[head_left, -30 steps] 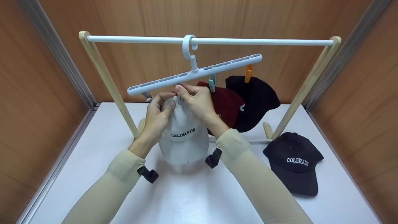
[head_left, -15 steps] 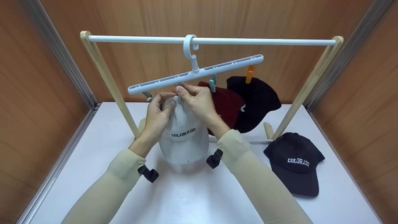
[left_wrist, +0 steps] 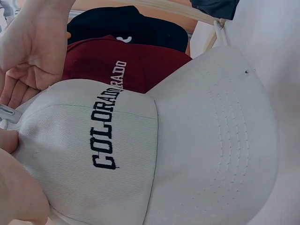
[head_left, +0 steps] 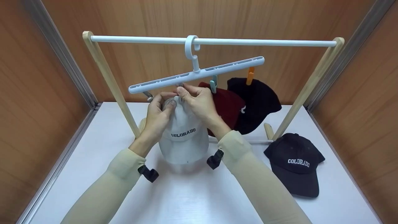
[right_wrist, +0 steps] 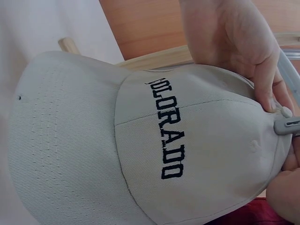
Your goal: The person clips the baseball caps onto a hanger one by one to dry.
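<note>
A white cap (head_left: 183, 149) lettered COLORADO hangs brim down under the left half of a pale blue hanger (head_left: 174, 81). My left hand (head_left: 158, 115) pinches the top of its crown between thumb and fingers. At the same spot, my right hand (head_left: 200, 101) pinches a grey clothespin (right_wrist: 286, 125), whose lower end sits on the cap's crown. The upper part of this clothespin is mostly covered by the right hand's fingers. The hanger tilts, its left end lower than its right.
The hanger hooks over the white rod (head_left: 267, 42) of a wooden-legged rack. A teal clothespin (head_left: 213, 84) holds a maroon cap (head_left: 228, 104), an orange one (head_left: 250, 76) a black cap (head_left: 259, 105). Another grey clothespin (head_left: 148, 95) hangs at left. A dark COLORADO cap (head_left: 293, 152) lies front right.
Both hands keep their hold at the top of the white cap. The hanger's right end dips very slightly, and the clipped caps there sink a little with it.
</note>
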### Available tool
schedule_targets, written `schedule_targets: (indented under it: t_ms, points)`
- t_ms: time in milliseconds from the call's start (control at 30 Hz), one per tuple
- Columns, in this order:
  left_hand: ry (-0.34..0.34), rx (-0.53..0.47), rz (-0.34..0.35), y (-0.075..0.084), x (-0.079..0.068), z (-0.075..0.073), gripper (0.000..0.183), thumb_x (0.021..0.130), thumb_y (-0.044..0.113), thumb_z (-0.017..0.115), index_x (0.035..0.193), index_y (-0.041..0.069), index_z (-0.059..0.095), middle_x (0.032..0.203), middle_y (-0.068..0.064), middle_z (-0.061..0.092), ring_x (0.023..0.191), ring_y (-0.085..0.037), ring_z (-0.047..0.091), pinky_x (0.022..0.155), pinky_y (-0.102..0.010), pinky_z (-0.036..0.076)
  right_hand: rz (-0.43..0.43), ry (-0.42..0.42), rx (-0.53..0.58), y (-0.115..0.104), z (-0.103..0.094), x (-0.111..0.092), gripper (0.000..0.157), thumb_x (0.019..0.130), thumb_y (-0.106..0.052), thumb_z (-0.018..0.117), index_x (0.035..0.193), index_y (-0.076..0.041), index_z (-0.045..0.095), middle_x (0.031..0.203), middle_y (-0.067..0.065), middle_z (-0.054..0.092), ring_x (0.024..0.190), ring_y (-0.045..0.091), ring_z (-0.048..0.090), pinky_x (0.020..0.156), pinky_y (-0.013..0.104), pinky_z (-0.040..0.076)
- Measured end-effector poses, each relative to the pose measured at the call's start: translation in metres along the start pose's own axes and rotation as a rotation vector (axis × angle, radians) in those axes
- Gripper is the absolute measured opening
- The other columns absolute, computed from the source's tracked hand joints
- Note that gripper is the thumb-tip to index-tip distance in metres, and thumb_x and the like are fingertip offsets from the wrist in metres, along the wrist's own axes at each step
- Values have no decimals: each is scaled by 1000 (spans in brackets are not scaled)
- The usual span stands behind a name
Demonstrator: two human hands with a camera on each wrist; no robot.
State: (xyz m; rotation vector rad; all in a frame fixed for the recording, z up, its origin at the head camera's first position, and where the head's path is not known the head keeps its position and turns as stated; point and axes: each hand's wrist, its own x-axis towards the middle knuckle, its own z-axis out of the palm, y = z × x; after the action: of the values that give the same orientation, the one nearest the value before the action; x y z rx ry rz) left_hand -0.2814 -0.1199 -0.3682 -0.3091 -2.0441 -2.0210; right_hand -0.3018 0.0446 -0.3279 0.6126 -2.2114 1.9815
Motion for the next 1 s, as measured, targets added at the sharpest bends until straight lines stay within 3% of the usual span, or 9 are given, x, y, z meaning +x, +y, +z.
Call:
schedule_targets:
  t_ms: [1000]
  points:
    - [-9,29,-15,-1,1,0,23,109,8,57,132,9,60,134,-4,63,131,-15,57,121,-37,39,-18,-18,-2,3,-1,-4,47,105,-28,71,146,-6,63,135,7,73,126,18,69,109,35,53]
